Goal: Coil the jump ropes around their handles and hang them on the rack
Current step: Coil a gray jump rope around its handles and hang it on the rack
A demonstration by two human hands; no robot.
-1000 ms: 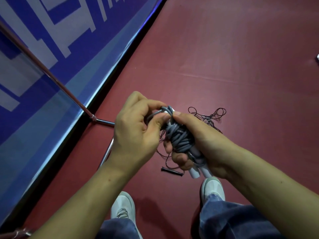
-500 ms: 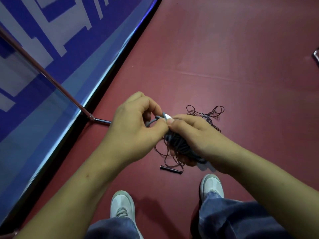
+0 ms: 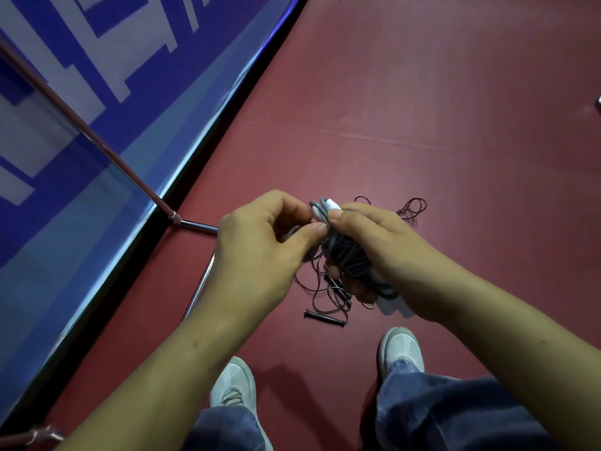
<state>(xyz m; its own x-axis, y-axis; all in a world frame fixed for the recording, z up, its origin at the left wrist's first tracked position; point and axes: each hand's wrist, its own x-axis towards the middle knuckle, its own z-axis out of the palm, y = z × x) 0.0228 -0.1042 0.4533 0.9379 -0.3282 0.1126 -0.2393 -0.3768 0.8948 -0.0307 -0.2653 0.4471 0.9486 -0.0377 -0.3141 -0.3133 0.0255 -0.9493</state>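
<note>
We hold the grey rope (image 3: 349, 258) wound round its white handles (image 3: 331, 204), just right of the frame's centre. Our right hand (image 3: 387, 252) is closed round the bundle, fingers curled under it. Our left hand (image 3: 260, 249) pinches the loose end of the cord between thumb and forefinger, beside the upper handle tip.

If that pinch slips before the end is tucked in, we expect the top turns to spring loose and the coil to unwind. The right hand covers only the middle, so turns near the lower handle ends could slide off.

Below our hands a thin dark rope (image 3: 328, 292) lies tangled on the red floor (image 3: 422, 125), near our shoes (image 3: 232, 382). A dangling loop could catch in it, or we could tread on it. The metal pole (image 3: 97, 141) at the left, likely the rack, is well apart.
</note>
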